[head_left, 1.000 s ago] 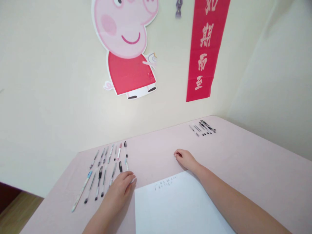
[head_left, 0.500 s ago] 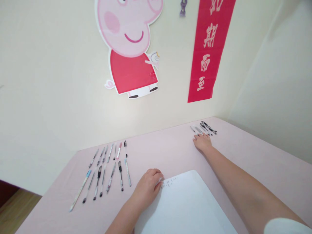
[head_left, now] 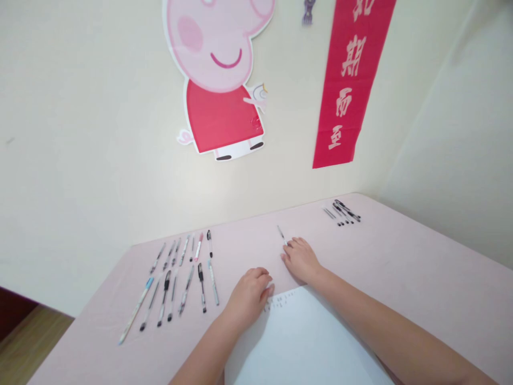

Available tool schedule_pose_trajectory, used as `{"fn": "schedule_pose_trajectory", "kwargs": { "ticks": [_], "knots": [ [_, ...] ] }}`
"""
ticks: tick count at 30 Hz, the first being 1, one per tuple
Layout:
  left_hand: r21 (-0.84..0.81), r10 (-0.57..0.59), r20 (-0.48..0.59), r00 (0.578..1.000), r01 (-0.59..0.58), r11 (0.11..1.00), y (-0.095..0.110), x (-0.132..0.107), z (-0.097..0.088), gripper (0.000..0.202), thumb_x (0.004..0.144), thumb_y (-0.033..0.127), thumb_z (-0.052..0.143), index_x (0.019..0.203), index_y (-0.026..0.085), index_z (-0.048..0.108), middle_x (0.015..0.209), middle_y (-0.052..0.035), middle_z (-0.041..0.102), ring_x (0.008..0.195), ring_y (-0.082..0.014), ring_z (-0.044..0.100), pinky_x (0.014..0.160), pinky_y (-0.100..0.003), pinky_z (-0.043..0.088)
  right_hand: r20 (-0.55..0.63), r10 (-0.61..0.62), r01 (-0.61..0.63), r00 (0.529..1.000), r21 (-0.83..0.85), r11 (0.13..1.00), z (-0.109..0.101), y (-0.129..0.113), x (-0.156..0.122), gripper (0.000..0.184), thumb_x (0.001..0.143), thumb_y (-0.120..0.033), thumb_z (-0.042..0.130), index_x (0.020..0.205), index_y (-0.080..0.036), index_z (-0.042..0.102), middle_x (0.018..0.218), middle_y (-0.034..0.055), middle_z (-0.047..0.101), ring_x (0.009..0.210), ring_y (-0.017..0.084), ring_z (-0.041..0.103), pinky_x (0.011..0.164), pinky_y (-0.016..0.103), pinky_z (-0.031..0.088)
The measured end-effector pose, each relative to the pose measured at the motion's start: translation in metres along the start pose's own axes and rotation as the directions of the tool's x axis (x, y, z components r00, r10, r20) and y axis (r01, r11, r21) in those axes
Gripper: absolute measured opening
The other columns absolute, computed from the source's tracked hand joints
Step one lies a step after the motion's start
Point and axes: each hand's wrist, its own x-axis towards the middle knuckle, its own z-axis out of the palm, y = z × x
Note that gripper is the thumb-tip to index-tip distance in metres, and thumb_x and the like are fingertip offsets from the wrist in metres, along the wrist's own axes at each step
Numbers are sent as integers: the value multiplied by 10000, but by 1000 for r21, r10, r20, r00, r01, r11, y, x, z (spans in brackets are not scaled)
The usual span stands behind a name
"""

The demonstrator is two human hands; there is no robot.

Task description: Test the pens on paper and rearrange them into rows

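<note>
My right hand [head_left: 301, 261] is closed on the lower end of a slim pen [head_left: 281, 232], which points up and to the left just beyond the white paper [head_left: 304, 342]. The pen's near end is hidden by my fingers. At the paper's upper left corner rests my left hand [head_left: 249, 293], fingers loosely bent and thumb apart, with nothing visible in it. Small marks [head_left: 280, 300] run along the paper's top edge beside it. Left of my left hand, several pens lie in two rows, including a blue-capped pen [head_left: 136, 310] and a black-capped pen [head_left: 202, 287].
A small group of black pens [head_left: 347, 211] lies at the table's far right. The pink tabletop [head_left: 248, 243] meets the wall behind, where a pig cutout [head_left: 224, 115] and a red banner [head_left: 340, 85] hang. Wooden floor [head_left: 36, 347] shows at lower left.
My right hand has come left and nearer from the far-right pen group, bringing a pen with it. My left hand stays by the paper's corner. The view has shifted slightly.
</note>
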Motion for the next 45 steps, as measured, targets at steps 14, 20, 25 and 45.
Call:
{"fn": "schedule_pose_trajectory", "kwargs": {
  "ticks": [14,20,25,45],
  "knots": [
    [61,-60,-18,998,61,996,-38,31,18,421,787,147,467,1208,140,467,1336,-134,448,1230,-203,413,1036,-368,330,-71,-40,68,997,460,885,3,-39,-9,318,865,-214,406,1104,-152,606,1067,95,637,1013,181,536,930,311,365],
    [128,-98,22,995,94,987,-52,39,15,322,839,191,409,1118,171,568,1302,-90,500,1162,-190,487,1005,-318,350,-71,68,-18,995,547,837,15,-22,-9,363,827,-224,449,1155,-138,577,1106,111,626,1033,197,542,941,339,379],
    [198,-231,20,973,223,955,-82,30,-9,337,851,176,359,1126,165,555,1337,-102,457,1134,-190,507,968,-296,356,-68,88,-34,994,563,825,18,-22,-8,384,826,-238,450,1174,-119,560,1082,116,630,1019,200,541,931,347,386],
    [476,-556,-152,817,553,684,-115,39,-29,345,827,116,285,937,118,611,1004,-158,548,903,-229,540,781,-326,388,-82,65,-6,994,579,815,24,-19,-6,374,817,-225,459,1170,-151,558,1094,112,619,1029,204,532,939,370,377]
  ]
}}
